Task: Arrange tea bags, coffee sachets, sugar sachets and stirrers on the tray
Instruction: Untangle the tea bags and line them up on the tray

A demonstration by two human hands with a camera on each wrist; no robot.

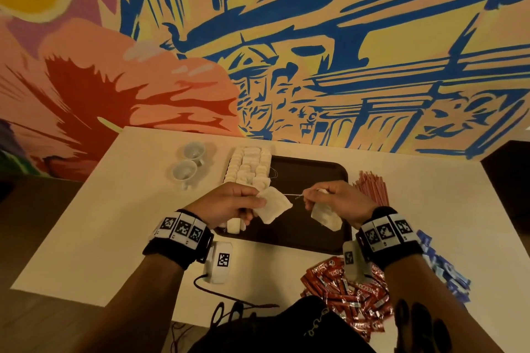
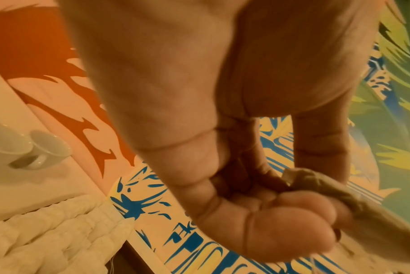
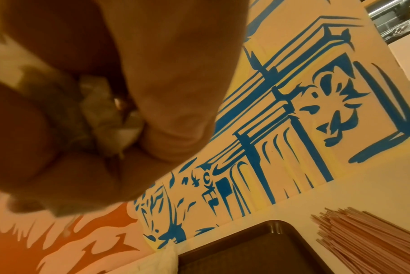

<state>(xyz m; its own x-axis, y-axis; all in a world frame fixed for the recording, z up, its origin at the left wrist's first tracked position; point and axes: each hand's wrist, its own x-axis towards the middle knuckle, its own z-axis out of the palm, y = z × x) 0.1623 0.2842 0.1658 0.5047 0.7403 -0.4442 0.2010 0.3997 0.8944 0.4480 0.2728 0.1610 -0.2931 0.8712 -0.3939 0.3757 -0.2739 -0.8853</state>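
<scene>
While coffee sachets (image 1: 348, 292) lie heaped nearest the person, both hands hover over the tray (image 1: 309, 178). Left hand (image 1: 226, 205) pinches one tea bag (image 1: 272, 205); right hand (image 1: 338, 200) pinches a second bag (image 1: 327, 216) and a thread stretched between them. Beyond, stirrers (image 1: 371, 188) lie right of the tray, stacked tea bags (image 1: 248, 165) along its left edge, cups (image 1: 189, 163) further left.

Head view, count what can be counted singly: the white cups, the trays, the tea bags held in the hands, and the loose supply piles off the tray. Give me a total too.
White cups: 2
Dark tray: 1
Tea bags held: 2, one in the left hand at, one in the right hand at
Piles off the tray: 3, stirrers, red coffee sachets, blue sachets
Total: 8
</scene>
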